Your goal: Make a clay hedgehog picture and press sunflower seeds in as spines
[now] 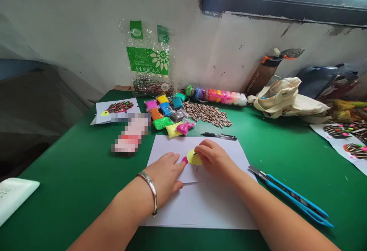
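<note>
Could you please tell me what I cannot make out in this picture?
In the head view:
Yellow piece: right part hidden by the right hand.
Dark thing at its fingers: too small, partly covered.
Pink item: blurred by pixelation.
White object: cut off by left edge.
Decorated sheet: cut off by right edge.

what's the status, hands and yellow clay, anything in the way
Left hand resting on white paper, fingertip at pink clay. Right hand at yellow clay, fingers bunched. Blue utility knife near right forearm, clear of both hands.
</note>
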The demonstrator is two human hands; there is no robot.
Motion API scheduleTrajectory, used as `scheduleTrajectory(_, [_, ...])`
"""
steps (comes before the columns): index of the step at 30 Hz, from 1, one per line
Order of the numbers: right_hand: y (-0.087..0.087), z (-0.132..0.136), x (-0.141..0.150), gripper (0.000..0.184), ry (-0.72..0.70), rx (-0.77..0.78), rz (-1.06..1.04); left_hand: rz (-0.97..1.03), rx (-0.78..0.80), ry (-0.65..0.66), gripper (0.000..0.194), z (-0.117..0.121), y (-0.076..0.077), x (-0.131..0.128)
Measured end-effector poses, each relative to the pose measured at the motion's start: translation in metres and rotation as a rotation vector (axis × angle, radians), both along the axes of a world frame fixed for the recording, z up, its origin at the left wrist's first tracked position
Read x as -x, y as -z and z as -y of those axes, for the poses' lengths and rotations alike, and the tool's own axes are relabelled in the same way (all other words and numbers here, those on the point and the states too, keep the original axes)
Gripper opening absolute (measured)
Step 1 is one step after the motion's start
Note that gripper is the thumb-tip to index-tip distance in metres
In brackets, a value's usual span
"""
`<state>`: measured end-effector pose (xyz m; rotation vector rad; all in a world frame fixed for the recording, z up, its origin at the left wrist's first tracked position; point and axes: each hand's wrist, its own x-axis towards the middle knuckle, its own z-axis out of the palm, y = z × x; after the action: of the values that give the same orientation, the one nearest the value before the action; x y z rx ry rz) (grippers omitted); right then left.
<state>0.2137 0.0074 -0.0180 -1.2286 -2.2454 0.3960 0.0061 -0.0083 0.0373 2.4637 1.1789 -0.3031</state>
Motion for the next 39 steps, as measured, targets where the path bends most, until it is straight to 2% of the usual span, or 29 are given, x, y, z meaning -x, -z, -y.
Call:
scheduleTrajectory(6, [0.003,-0.001,-0.001,0.024,0.006,-0.018,0.009,0.013,-0.027,-0.004,0.043,-0.002,0.004,-0.001])
scheduleTrajectory(12, [0.002,-0.003,-0.007,0.023,0.052,-0.031,0.001,0.073,-0.020,-0.033,0.047,-0.005,0.004,0.004])
scheduleTrajectory(19, [0.007,-0.009,-0.012,0.023,0.138,-0.058,0.005,0.070,-0.067,-0.013,0.039,-0.007,0.014,0.003])
scheduleTrajectory(23, [0.009,-0.012,-0.012,0.023,0.190,-0.006,-0.087,0.128,-0.039,0.014,0.034,-0.013,0.013,0.008])
scheduleTrajectory(26, [0.010,-0.012,-0.012,0.022,0.225,0.032,-0.107,0.159,-0.012,-0.016,0.034,-0.018,0.011,0.011])
scheduleTrajectory(39, [0.003,-0.003,-0.015,0.020,0.326,0.067,0.068,0.123,-0.040,-0.042,0.037,-0.020,0.012,0.010])
